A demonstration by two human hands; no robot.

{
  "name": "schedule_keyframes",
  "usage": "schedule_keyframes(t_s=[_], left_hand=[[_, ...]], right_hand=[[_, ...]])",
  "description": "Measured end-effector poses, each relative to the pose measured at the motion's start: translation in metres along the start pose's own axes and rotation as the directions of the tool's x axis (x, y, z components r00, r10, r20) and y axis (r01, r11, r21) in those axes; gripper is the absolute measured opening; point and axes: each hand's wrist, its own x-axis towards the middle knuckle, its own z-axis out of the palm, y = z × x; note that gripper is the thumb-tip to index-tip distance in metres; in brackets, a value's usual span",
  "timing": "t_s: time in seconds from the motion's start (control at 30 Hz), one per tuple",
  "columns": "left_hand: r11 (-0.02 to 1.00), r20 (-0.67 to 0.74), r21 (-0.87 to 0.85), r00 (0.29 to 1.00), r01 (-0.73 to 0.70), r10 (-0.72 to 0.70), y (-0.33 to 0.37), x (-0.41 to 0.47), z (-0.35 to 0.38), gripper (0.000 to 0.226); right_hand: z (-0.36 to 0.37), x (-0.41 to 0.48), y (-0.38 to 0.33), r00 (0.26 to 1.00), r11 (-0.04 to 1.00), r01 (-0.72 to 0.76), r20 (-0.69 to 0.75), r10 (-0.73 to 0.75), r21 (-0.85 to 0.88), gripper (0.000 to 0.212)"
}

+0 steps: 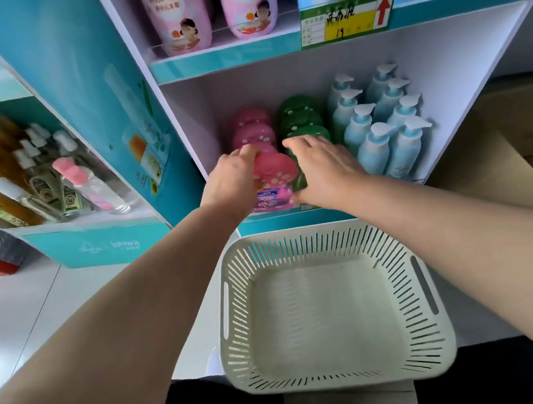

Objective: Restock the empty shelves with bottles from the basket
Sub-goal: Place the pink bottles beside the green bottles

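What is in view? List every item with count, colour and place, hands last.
basket: one, cream, slotted, on the floor below the shelf, nothing in it
pink-capped bottles: four, a row on the lower shelf's left
green-capped bottles: at least three, row beside the pink
pump bottles: nine, light blue, lower shelf's right
tall bottles: two pink, three blue, upper shelf
price tag: one, green and yellow, upper shelf edge
left hand: on the front pink bottle
right hand: on the front green bottle

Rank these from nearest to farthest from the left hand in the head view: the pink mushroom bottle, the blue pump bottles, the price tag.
1. Pink mushroom bottle, under the left hand.
2. Blue pump bottles, to the right.
3. Price tag, on the shelf edge above.
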Motion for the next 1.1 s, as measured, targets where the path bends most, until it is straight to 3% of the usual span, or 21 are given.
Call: schedule_keyframes(t_s=[0.17, 0.53, 1.1], left_hand=[[0.996, -0.028, 0.050, 0.997, 0.076, -0.074, -0.013, 0.009, 0.020, 0.059], [0.978, 0.028, -0.011, 0.978, 0.207, -0.206, -0.030, 0.014, 0.051, 0.056], [0.991, 0.011, 0.066, 0.993, 0.114, -0.115, -0.017, 0.009, 0.054, 0.076]], right_hand=[[0.017, -0.008, 0.023, 0.994, 0.987, -0.018, 0.103, 0.035, -0.162, 0.065], [0.022, -0.007, 0.042, 0.990, 0.996, -0.043, 0.127, 0.053, -0.078, 0.047], [0.033, -0.011, 0.046, 0.972, 0.990, -0.037, 0.226, 0.067, -0.133, 0.033]])
